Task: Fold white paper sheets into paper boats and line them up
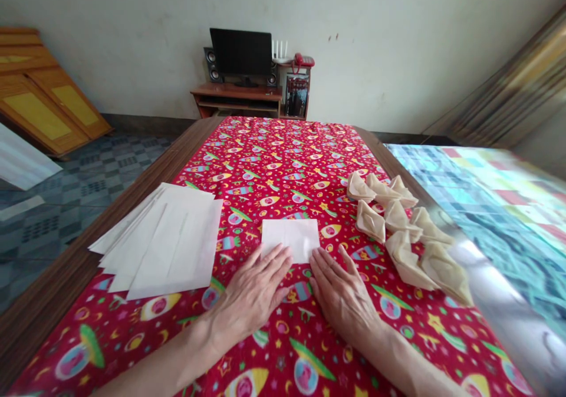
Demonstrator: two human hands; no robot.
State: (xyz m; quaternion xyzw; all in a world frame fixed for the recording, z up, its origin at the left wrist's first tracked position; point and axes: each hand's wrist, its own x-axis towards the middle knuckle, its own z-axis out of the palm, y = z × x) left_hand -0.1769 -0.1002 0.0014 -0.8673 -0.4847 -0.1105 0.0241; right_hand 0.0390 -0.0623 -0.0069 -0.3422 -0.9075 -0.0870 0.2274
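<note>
A folded white paper (290, 235) lies flat on the red patterned cloth (274, 179) in front of me. On its near left corner rest the fingers of my left hand (257, 285), stretched out and lying flat. My right hand (339, 291) lies flat too, its fingertips touching the paper's near right corner. To the left is a fanned pile of white paper sheets (177, 243). Several folded paper boats (407, 243) in a cream tone stand in rows on the right.
The cloth covers a long wooden table (145, 167). Beyond it stand a desk (239, 92) with a monitor (242, 53), speakers and a red telephone (304, 61). A bed (469, 208) adjoins the right side; a wooden cabinet (48, 96) is at the far left.
</note>
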